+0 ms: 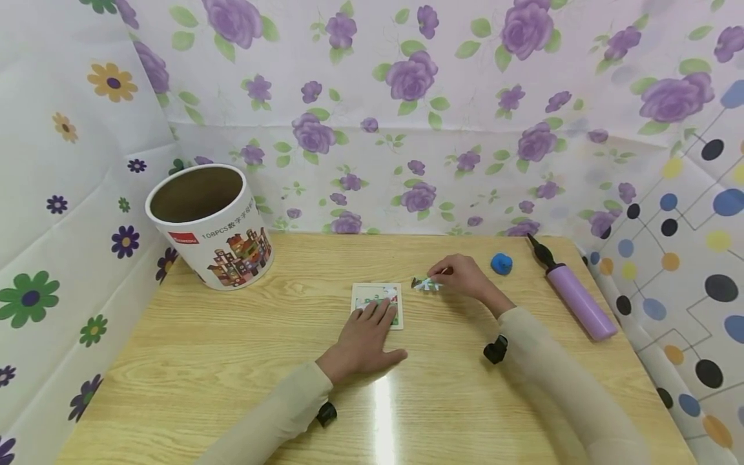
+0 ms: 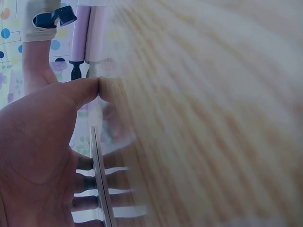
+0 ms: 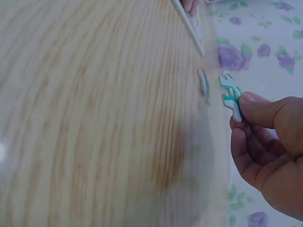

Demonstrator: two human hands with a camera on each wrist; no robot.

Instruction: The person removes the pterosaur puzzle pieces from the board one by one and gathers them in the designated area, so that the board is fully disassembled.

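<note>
My left hand (image 1: 363, 339) rests with its fingers spread over a small square jigsaw board (image 1: 360, 290) with a pale frame and green and red print. The fingers hide much of the board's middle; its thumb sticks out to the side. In the left wrist view the board's thin edge (image 2: 98, 170) shows beside the straight fingers. Right of the board, my right hand (image 1: 459, 276) pinches a jigsaw piece (image 3: 231, 100) between thumb and fingertips. White and green colours show on this piece, which is held just off the tabletop.
A large white bucket (image 1: 232, 252) printed with building blocks stands at the back left. At the right lie a small blue object (image 1: 502, 263) and a purple hand pump (image 1: 581, 302) with a black nozzle. Flowered and dotted curtains (image 1: 407, 161) border the glossy wooden table (image 1: 232, 381).
</note>
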